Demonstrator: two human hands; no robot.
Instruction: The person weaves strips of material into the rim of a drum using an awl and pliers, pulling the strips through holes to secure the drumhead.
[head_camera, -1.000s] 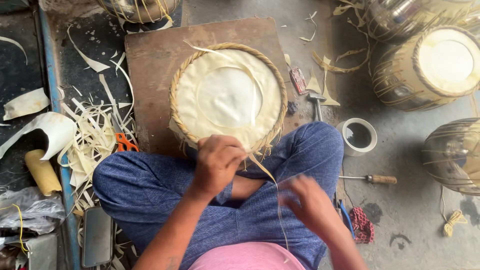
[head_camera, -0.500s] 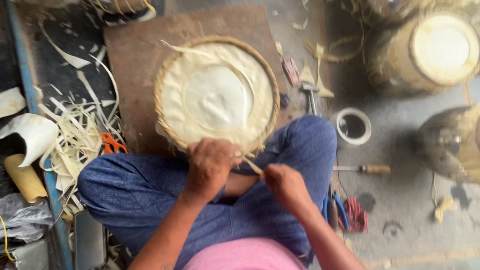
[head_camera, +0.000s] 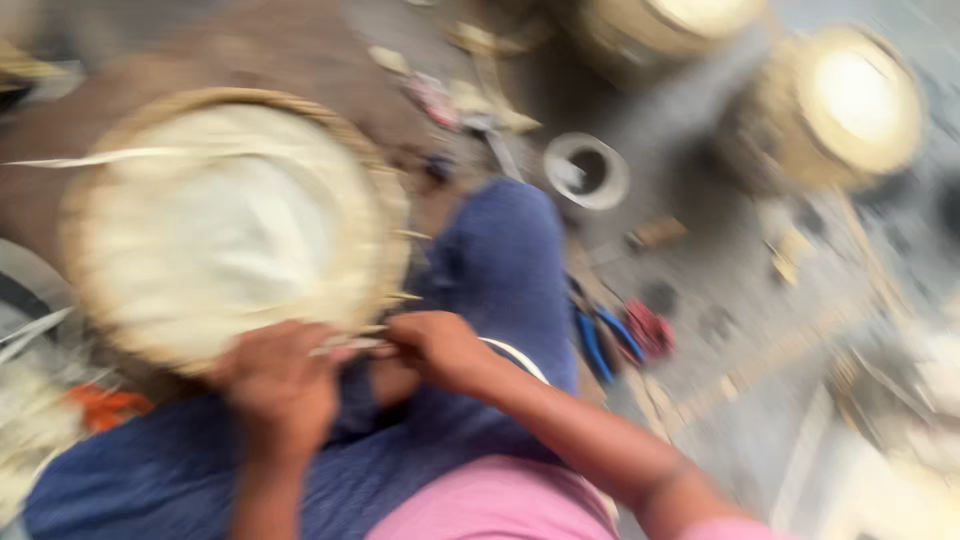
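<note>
Hands (head_camera: 280, 385) (head_camera: 435, 345) meet at the round woven basket (head_camera: 230, 225) rim, pinching a thin strip (head_camera: 350, 345)

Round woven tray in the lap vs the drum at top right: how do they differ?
The tray looks wide and shallow; the drum looks taller, with wrapped sides. The tray lies at the person's knees with both hands, left hand and right hand, at its near rim; the drum stands apart on the floor, untouched. Both are round, with pale centres inside tan rims. Blur hides finer detail.
</note>
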